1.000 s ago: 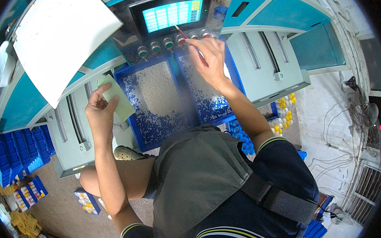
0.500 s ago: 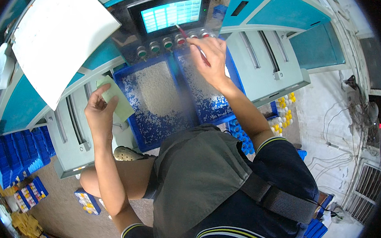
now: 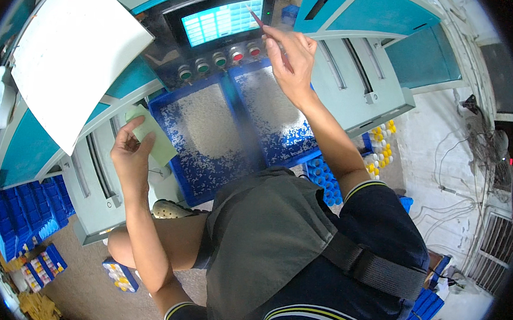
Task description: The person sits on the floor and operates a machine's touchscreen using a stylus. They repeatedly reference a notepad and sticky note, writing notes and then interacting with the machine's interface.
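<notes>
Gripping a slim dark-red, pen-like stick in my right hand at 12 o'clock, pale tip over the glossy flat screen; can't tell if it touches. Thin matte green slip at 9 o'clock, pinched between thumb and fingers of my left hand. Shallow rectangular blue plastic trays at 11 and 12: grainy pale granules, dense mid-tray, sparser near the edges. Right fingers curled, elbow bent at 3 o'clock. Left wrist nearly straight, elbow at 7.
</notes>
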Action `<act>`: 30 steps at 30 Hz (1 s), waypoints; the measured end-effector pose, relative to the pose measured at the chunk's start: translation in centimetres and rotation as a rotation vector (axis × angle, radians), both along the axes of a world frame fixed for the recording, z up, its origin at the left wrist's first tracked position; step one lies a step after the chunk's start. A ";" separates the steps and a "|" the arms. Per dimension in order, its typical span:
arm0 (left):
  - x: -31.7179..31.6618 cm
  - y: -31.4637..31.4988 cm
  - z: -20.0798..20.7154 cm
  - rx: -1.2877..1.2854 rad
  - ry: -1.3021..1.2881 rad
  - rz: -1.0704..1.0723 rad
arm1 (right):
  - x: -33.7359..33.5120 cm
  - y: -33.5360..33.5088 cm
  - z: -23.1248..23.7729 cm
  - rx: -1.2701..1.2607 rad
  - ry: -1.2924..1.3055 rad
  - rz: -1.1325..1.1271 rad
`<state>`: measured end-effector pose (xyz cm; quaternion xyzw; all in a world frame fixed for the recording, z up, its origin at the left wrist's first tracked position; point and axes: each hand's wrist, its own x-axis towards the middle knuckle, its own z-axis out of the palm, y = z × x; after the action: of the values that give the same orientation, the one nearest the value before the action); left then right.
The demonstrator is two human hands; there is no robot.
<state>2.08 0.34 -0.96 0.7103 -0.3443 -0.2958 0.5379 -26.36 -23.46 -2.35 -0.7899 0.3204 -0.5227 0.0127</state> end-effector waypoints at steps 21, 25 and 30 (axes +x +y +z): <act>-0.2 0.1 0.6 0.071 -0.054 0.010 | -1.0 -0.1 -1.7 0.025 -0.035 -0.056; -0.3 0.0 0.7 0.073 -0.044 0.017 | -1.3 0.4 -2.2 0.047 -0.020 -0.055; -0.2 0.1 0.4 0.052 -0.031 0.014 | -1.4 0.9 -2.7 0.088 0.010 -0.053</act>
<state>1.83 0.48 -0.54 0.7310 -0.3398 -0.2899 0.5159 -27.74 -22.56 -5.01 -0.7824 0.3641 -0.5043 0.0319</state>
